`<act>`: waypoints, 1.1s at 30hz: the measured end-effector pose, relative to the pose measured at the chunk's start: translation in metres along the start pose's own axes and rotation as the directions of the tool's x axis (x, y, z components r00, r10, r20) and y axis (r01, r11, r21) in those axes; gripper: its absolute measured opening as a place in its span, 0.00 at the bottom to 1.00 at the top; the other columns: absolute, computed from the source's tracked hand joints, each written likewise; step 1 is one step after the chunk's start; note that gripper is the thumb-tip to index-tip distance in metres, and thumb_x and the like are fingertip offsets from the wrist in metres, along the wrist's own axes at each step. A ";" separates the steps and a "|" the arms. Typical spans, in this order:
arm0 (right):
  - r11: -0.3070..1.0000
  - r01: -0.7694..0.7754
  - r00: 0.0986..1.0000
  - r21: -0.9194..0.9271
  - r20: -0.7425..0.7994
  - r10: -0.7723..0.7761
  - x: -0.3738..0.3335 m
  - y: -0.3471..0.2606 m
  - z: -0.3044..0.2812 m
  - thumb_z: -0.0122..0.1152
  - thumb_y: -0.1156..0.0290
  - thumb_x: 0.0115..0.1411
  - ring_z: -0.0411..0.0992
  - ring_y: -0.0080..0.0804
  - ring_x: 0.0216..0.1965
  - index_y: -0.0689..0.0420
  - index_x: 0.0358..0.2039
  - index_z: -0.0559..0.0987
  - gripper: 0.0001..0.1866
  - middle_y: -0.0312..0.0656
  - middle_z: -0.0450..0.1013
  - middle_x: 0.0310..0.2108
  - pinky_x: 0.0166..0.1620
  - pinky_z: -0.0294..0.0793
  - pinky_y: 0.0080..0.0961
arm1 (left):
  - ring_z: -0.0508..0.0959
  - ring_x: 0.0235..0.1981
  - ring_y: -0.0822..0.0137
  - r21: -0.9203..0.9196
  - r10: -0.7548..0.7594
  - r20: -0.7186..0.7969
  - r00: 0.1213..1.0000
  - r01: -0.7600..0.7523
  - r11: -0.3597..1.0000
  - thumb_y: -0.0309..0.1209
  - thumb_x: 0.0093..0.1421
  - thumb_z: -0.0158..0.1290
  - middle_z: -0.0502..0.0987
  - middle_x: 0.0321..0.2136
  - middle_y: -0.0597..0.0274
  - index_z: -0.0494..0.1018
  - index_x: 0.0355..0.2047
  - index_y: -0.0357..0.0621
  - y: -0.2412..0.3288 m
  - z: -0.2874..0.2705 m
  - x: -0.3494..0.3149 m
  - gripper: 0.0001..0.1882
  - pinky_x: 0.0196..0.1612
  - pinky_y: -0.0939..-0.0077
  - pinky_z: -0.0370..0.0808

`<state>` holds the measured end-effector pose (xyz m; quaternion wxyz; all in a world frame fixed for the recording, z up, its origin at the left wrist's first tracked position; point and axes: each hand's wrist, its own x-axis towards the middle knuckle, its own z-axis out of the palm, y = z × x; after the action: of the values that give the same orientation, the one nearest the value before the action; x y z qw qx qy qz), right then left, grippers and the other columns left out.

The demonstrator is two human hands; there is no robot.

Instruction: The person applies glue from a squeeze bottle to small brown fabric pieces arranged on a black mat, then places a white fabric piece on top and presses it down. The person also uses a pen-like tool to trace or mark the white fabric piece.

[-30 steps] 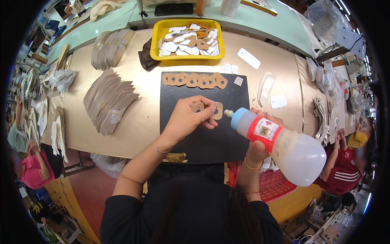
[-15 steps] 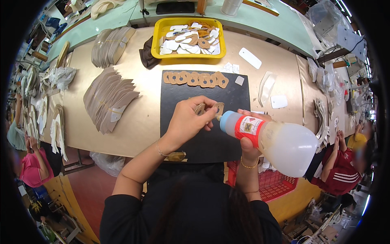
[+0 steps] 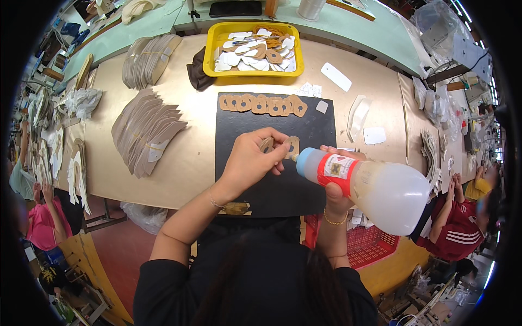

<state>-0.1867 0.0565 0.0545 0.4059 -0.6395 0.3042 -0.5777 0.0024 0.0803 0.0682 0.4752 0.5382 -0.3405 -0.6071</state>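
Observation:
My left hand (image 3: 258, 155) pinches a small tan cut piece with a hole (image 3: 293, 145) between thumb and fingers, and more such pieces (image 3: 266, 144) are tucked in the same hand. My right hand (image 3: 340, 190) is wrapped round a translucent squeeze bottle (image 3: 389, 196) with a blue collar and a red label, tipped on its side. The bottle's nozzle points left and meets the edge of the pinched piece. Both hands are over a black mat (image 3: 239, 125). Along the mat's far edge lies an overlapping row of similar tan pieces (image 3: 261, 105).
Beyond the mat stands a yellow tray (image 3: 209, 65) of white and tan pieces. Fanned stacks of beige panels (image 3: 144, 133) lie to the left, beside a dark cloth (image 3: 200, 70). White templates (image 3: 336, 77) lie at right. A red basket (image 3: 375, 247) is below the table; people work on both sides.
The bottle has shifted slightly to the right with my right hand. My left hand has hardly moved and still pinches the piece.

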 end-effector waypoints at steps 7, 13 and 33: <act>0.981 -0.084 0.996 0.175 -0.002 0.086 -0.007 0.002 0.000 0.75 0.50 0.48 0.75 0.38 0.44 0.64 0.50 0.67 0.40 0.49 0.73 0.42 0.52 0.75 0.37 | 0.76 0.20 0.75 -0.011 -0.006 -0.016 1.000 0.006 1.000 0.27 0.61 0.56 0.77 0.24 0.60 0.76 0.38 0.31 -0.002 -0.002 0.001 0.09 0.22 0.82 0.76; 0.965 -0.080 0.995 0.251 -0.031 0.091 -0.006 0.002 -0.008 0.74 0.50 0.49 0.74 0.41 0.45 0.64 0.50 0.66 0.39 0.49 0.73 0.41 0.53 0.75 0.42 | 0.77 0.19 0.74 0.034 -0.013 -0.075 0.997 0.015 0.999 0.27 0.61 0.56 0.77 0.24 0.59 0.75 0.39 0.31 -0.023 -0.023 0.013 0.10 0.21 0.82 0.76; 0.966 -0.097 0.991 0.239 -0.067 0.117 -0.001 0.002 0.000 0.74 0.50 0.48 0.75 0.41 0.46 0.63 0.51 0.65 0.40 0.49 0.72 0.43 0.53 0.76 0.44 | 0.76 0.52 0.56 -0.459 -0.004 0.056 0.998 0.030 0.888 0.24 0.65 0.49 0.69 0.54 0.40 0.58 0.58 0.29 -0.017 -0.075 0.016 0.23 0.50 0.70 0.79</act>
<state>-0.1871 0.0563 0.0527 0.4966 -0.5457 0.2841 -0.6123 0.0724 0.0779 0.0334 0.5742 0.3970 -0.1952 -0.6889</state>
